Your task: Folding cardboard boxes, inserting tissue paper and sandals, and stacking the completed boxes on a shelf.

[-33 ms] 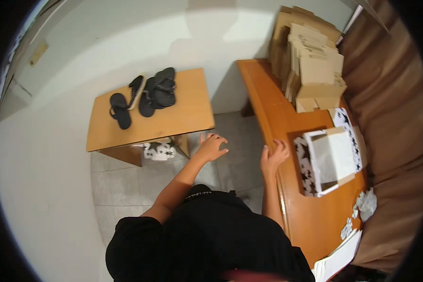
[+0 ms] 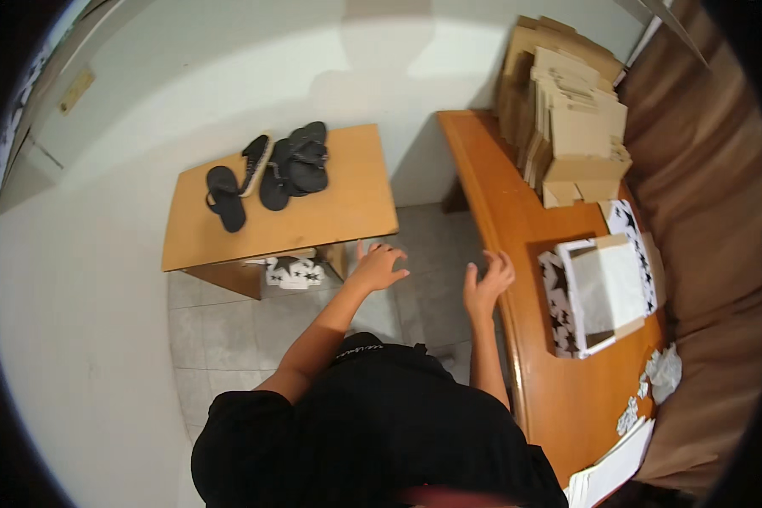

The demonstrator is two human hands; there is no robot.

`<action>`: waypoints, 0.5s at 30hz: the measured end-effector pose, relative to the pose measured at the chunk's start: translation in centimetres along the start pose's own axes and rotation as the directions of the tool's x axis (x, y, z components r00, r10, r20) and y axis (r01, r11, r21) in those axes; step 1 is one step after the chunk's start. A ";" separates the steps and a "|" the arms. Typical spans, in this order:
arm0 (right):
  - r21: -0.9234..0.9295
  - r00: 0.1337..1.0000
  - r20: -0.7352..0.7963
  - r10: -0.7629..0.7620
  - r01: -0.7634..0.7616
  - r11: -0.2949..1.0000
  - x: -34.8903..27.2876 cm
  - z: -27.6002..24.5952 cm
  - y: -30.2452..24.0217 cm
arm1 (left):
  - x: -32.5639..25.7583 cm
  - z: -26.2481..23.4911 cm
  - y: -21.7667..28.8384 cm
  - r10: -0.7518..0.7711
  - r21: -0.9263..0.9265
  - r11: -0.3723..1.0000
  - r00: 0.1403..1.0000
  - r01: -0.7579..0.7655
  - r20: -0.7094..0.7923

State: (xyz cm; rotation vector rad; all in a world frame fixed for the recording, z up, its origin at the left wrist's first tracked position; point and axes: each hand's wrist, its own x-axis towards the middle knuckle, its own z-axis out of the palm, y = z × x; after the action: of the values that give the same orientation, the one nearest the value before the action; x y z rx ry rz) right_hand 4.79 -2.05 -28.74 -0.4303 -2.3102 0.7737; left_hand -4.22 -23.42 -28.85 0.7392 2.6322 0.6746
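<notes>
My left hand [image 2: 377,267] hangs over the floor gap with nothing in it, its fingers apart, close to the near right corner of the small wooden table [image 2: 347,207]. Empty too, with fingers spread and bent, my right hand [image 2: 488,286] is at the left edge of the long brown desk [image 2: 538,372]. On the small table lie a black flip-flop [image 2: 225,200], a black sandal tipped on its side with a pale sole edge [image 2: 255,164], and more black footwear [image 2: 307,158], partly overlapping. An open star-print shoe box [image 2: 565,309] with pale paper inside rests on the desk.
Folded brown cardboard boxes [image 2: 580,127] are stacked at the desk's far end. Crumpled clear plastic [image 2: 665,372] and white sheets [image 2: 611,466] lie along its right side by a brown curtain [image 2: 694,237]. Star-print card [image 2: 295,273] shows beneath the small table.
The scene has shifted slightly right in view. My right hand has moved a little left relative to the desk edge; my left hand stays almost in place.
</notes>
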 end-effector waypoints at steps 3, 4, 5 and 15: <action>0.152 0.974 0.195 -0.117 0.088 0.985 -2.7 6.1 -6.3 | -3.1 -3.1 -6.9 -0.237 0.065 0.971 0.967 0.231 0.093; 0.169 0.970 0.205 -0.131 0.097 0.981 -3.7 7.8 -8.1 | -4.3 -3.9 -8.9 -0.340 0.080 0.940 0.932 0.332 0.122; 0.193 0.940 0.308 -0.147 0.089 0.977 -4.6 9.5 -9.8 | -5.2 -4.6 -10.7 -0.399 0.091 0.916 0.911 0.390 0.110; 0.262 0.680 0.682 -0.268 0.116 0.958 -6.3 20.2 -18.3 | -10.9 -6.8 -24.6 -0.542 -0.225 0.816 0.840 0.533 0.021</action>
State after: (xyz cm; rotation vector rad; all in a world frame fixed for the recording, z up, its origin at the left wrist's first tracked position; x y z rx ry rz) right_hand -5.97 -27.57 -32.64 0.2808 -2.8752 1.2068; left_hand -8.08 -50.36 -34.04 -0.1013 2.5562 0.7933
